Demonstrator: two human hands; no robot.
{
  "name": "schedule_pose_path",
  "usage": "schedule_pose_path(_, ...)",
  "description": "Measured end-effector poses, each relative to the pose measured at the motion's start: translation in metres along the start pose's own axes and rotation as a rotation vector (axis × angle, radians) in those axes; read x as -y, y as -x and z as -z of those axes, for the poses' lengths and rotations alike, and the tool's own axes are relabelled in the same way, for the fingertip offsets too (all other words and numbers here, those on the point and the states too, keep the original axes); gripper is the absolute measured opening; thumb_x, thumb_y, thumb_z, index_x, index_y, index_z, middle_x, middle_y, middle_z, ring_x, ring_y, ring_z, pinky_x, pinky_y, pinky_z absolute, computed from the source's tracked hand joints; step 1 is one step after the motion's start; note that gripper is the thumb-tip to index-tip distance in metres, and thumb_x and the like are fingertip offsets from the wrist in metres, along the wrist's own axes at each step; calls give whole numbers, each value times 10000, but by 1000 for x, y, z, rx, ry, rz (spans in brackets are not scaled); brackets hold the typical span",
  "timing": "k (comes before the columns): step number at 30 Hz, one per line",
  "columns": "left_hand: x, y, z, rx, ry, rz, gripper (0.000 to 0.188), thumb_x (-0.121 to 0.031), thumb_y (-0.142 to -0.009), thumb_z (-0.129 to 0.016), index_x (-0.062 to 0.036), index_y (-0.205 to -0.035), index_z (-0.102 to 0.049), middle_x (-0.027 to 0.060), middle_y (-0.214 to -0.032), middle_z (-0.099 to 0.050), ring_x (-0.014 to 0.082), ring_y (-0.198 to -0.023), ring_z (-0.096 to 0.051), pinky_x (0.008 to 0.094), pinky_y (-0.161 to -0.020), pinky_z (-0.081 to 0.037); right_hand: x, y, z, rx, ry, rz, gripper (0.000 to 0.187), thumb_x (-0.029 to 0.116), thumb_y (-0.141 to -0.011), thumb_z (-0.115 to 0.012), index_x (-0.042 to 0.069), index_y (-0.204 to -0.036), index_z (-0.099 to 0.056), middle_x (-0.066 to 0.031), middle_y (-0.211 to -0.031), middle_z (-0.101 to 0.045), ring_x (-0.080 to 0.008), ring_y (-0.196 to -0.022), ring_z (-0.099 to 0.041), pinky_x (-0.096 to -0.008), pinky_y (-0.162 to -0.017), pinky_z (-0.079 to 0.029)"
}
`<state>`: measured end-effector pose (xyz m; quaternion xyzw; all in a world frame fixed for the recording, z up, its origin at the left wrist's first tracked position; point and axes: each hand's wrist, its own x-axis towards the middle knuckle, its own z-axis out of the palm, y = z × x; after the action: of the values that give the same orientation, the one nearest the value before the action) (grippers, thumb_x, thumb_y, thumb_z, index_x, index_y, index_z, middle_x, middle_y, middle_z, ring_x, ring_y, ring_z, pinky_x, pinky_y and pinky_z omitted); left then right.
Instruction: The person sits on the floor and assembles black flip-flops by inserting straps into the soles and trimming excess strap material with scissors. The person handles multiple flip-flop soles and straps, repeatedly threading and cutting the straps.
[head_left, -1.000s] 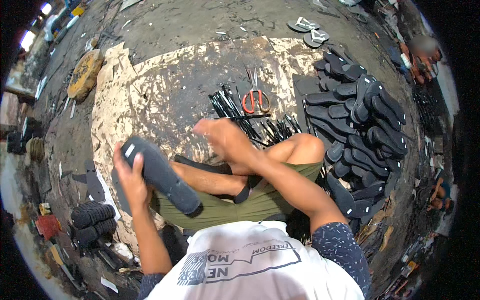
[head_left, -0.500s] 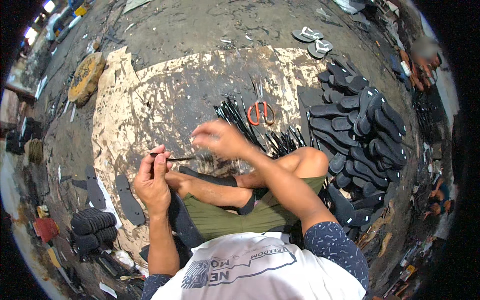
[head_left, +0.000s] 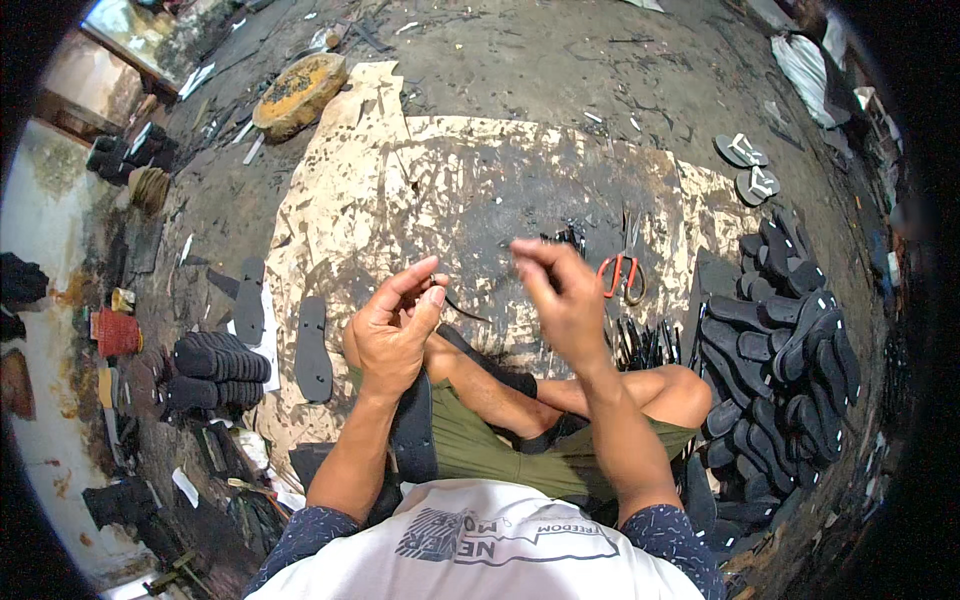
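Note:
My left hand (head_left: 390, 335) is raised over my crossed legs, thumb and fingers pinching a thin black strap (head_left: 466, 309) whose free end points right. Level with it, my right hand (head_left: 572, 305) hangs in the air, somewhat blurred, its fingers curled together at the tips. Whatever it may hold is too small to make out. Below the right hand, a bunch of black straps (head_left: 645, 345) lies by my right knee. Farther off are more black straps (head_left: 572, 238), partly behind that hand, and orange-handled scissors (head_left: 628, 254). A dark sole (head_left: 413, 432) rests against my left thigh.
Many black soles (head_left: 770, 345) are heaped at my right. At left lie a single sole (head_left: 313, 350), another sole (head_left: 249, 305) and a stack of soles (head_left: 220, 372). A round wooden block (head_left: 305, 92) stands far left, a pair of sandals (head_left: 757, 185) far right. Stained sheeting (head_left: 345, 215) covers the floor.
The view has swung left. My right hand has moved away from the strap's end to the right, its fingers now curled. My left hand still pinches the strap, which now droops.

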<state>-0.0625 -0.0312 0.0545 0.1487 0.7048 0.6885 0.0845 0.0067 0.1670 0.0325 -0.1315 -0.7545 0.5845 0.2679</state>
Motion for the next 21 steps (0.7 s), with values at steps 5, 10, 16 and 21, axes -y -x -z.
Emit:
schedule_pose_path(5, -5, 8, -2, 132, 352, 82, 303, 13, -951, -708, 46, -1251, -682, 95, -1129, -741, 133, -1013, -694, 271, -930, -565, 48, 29, -12, 53, 8, 215, 253, -33, -908, -699, 27, -1150, -745, -110, -1021, -709, -192, -903, -685, -308, -777, -549)
schedule_pose_path(10, -11, 21, -4, 134, 457, 111, 296, 6, -959, -696, 54, -1250, -675, 116, -1162, -729, 149, -998, -703, 279, -903, -583, 61, 36, -13, 11, 167, 380, 352, -90, -812, -720, 55, -1131, -746, -104, -1042, -694, -240, -916, -666, -342, -782, -546)
schedule_pose_path(16, -9, 27, 0, 133, 515, 129, 314, 14, -957, -697, 61, -1266, -668, 141, -1191, -717, 148, -982, -702, 258, -886, -582, 68, 39, -9, 64, 213, 453, 314, -54, -827, -748, 49, -1123, -739, -113, -1068, -708, -257, -945, -679, -331, -779, -555)
schedule_pose_path(21, -6, 30, -8, 103, 447, 97, 315, 0, -954, -700, 38, -1267, -681, 108, -1188, -722, 153, -1016, -688, 284, -905, -568, 53, 47, -20, 147, -18, 191, 224, 47, -881, -766, 19, -1100, -729, -144, -1022, -730, -294, -919, -725, -367, -807, -579)
